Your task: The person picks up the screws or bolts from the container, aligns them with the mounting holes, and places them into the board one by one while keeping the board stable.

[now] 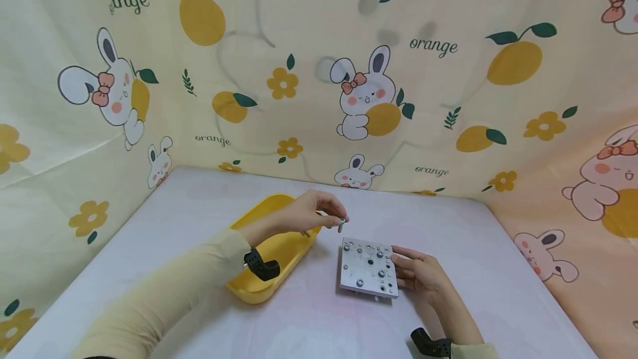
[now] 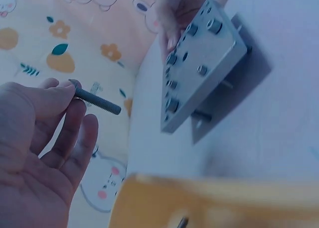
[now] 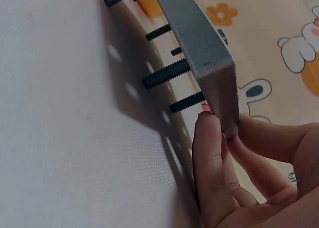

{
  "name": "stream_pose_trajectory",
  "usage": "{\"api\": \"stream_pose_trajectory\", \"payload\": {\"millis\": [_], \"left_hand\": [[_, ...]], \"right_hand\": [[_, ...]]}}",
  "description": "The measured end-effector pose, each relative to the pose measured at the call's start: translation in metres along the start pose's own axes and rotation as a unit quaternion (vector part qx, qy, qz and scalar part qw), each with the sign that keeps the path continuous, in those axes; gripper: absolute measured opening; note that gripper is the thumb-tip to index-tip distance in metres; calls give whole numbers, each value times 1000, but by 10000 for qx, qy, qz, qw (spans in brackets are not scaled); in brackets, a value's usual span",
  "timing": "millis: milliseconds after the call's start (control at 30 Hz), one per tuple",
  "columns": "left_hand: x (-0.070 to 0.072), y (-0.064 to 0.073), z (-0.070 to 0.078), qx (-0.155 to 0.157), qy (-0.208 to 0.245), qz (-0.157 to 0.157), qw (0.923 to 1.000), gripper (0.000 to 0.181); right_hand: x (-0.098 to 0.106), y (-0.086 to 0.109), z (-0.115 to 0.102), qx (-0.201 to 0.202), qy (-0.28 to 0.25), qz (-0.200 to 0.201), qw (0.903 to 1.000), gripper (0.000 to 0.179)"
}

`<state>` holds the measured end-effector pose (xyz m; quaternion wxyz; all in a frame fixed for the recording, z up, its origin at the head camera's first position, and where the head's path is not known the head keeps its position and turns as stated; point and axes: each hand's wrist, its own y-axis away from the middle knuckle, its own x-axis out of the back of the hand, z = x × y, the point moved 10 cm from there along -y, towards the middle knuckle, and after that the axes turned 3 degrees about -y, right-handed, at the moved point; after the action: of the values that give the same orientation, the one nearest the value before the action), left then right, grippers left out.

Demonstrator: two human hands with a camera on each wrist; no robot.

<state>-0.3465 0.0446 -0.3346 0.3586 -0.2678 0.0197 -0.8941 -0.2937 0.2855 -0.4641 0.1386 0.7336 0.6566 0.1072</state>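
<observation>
Between thumb and fingertips my left hand (image 1: pixel 311 212) pinches a threaded bolt (image 2: pixel 99 100), its shaft pointing away from the fingers. In the head view that hand is over the right rim of a yellow tray (image 1: pixel 271 292), just left of a square metal plate (image 1: pixel 370 267). My right hand (image 1: pixel 421 276) grips the plate by its right edge, thumb on one face and fingers beneath. Several bolt heads and holes dot the plate's upper face. From its underside, threaded shafts (image 3: pixel 167 73) stick out above the table, as the right wrist view shows.
Inside the yellow tray, near its right end, small metal pieces (image 1: pixel 305 233) show partly behind the left hand. A white tabletop (image 1: pixel 299 331) lies under everything. Patterned cloth (image 1: pixel 309 71) with rabbits and oranges rises at the back and both sides.
</observation>
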Motion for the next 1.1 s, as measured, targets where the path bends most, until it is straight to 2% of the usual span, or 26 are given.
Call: {"api": "stream_pose_trajectory", "payload": {"millis": [300,633,867,1100], "left_hand": [[-41,-21,-5,-2,10,-362,9993,13],[-78,-35,-11,-49,24,-651,9979,14],[-87,-40,-16,87,169,-696,9974,14],[-92,-40,-18,192,-4,-813,9965,14]], "right_hand": [[0,0,2,-50,-147,-8,9999,48],[0,0,2,-89,-112,-82,9999,48],[1,-2,3,-89,-155,-121,9998,49],[0,-2,4,-115,-191,-145,9996,50]]}}
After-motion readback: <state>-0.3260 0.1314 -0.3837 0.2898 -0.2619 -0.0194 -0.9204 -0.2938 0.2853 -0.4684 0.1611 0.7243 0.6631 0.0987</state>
